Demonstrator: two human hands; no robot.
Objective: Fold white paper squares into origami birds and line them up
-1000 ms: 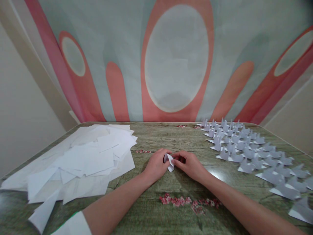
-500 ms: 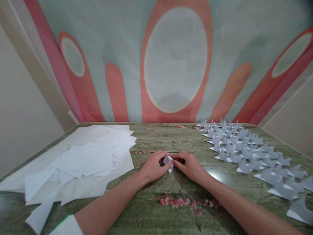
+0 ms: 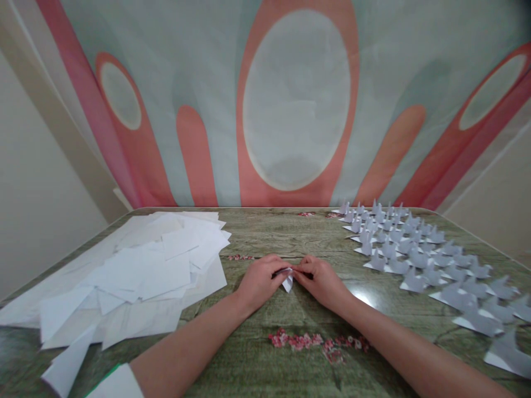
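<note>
Between my two hands, just above the middle of the table, is a small folded piece of white paper [image 3: 287, 283]. My left hand [image 3: 262, 279] pinches its left side between thumb and fingers. From the other side my right hand [image 3: 317, 279] grips the paper's upper right part with thumb and forefinger. A pointed flap hangs down below the fingertips. The paper's upper part is mostly hidden by my fingers.
A wide pile of loose white paper sheets [image 3: 124, 271] covers the table's left side. Rows of folded white paper birds [image 3: 418, 257] stand on the right. The wood-patterned table [image 3: 257, 359] bears printed pink flowers and meets a patterned backdrop [image 3: 294, 99].
The folded paper has been pressed flatter between my fingers, and its upper part shows less now. My fingertips have closed together; both arms stay in nearly the same place.
</note>
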